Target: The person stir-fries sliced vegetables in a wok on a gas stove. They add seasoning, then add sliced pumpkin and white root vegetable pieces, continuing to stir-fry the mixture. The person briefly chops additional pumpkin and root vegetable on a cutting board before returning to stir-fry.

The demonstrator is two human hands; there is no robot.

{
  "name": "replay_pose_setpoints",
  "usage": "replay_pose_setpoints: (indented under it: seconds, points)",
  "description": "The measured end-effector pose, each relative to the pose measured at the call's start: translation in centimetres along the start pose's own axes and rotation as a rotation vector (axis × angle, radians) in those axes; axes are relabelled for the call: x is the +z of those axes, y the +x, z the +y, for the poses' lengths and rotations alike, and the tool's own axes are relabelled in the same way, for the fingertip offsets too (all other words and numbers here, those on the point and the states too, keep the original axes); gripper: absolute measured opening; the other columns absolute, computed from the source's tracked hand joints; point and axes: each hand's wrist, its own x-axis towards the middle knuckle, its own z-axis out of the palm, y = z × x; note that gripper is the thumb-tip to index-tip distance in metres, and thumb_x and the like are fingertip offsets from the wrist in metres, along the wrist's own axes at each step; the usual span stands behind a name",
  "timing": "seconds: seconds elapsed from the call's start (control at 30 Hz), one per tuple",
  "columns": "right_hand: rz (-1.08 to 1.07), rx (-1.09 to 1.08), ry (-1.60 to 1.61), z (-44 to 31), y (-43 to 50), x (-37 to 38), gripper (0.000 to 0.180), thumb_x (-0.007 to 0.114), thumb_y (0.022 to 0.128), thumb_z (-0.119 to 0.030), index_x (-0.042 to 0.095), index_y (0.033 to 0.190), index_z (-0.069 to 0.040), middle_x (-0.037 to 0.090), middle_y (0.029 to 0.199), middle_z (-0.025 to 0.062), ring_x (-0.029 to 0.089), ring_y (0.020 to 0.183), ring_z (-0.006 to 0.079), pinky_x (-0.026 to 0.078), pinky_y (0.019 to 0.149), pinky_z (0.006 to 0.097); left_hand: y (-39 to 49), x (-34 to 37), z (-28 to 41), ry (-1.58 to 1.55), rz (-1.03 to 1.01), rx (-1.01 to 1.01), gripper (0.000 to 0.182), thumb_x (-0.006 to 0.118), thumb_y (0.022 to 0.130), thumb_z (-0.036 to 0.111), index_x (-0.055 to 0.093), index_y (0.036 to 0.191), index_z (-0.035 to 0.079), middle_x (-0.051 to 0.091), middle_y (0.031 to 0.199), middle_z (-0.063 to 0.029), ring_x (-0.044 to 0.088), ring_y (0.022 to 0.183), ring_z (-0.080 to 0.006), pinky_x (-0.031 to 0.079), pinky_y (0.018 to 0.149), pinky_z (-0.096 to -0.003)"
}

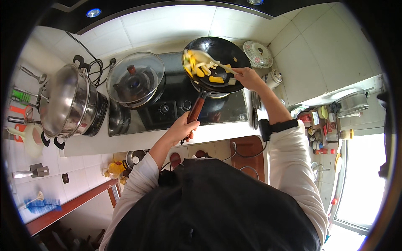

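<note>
My left hand (181, 128) is wrapped around the reddish-brown wooden handle (197, 109) of a black wok (224, 51). The wok is tipped on the right side of the hob, over the burner. In my right hand (250, 79) is a pale spatula or spoon (223, 66), its blurred head over the left part of the wok. Yellow and whitish cut food pieces (201, 70) gather around that head. A few yellow slices (216, 79) lie lower in the wok, near small pale bits.
A glass lid (154, 67) with a wooden knob covers the left side of the black glass hob (150, 117). A large steel steamer pot (62, 97) stands at far left. Beyond the wok sit a patterned lidded bowl (257, 58) and a white jar (274, 78). A range hood (176, 3) hangs above.
</note>
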Motion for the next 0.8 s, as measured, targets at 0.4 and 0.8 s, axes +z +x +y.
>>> replay_pose_setpoints:
  seconds: [0.4,0.8]
  points:
    - [0.002,-0.001,-0.721,-3.1,-10.0,-15.6,0.027,0.07,0.085,-0.019,0.075,0.111,-0.027,0.072,0.105,0.0035,0.068,0.094,0.025,0.053,0.084,0.0403,0.2,0.9,-0.3,-0.017,-0.009,0.023,0.046,0.061,0.096,0.024,0.039,0.128,-0.001,0.052,0.085,-0.0046,0.053,0.057,-0.0113,0.042,0.046,-0.0278]
    - [0.193,0.321,-0.447,-0.1,-3.3,-2.8,0.038,0.057,0.096,-0.029,0.059,0.133,-0.04,0.07,0.113,0.0112,0.068,0.104,0.03,0.054,0.087,0.0432,0.2,1.0,-0.5,-0.016,0.0,0.018,0.044,0.06,0.095,0.025,0.041,0.127,0.0,0.052,0.086,-0.0049,0.054,0.058,-0.0115,0.042,0.046,-0.0281]
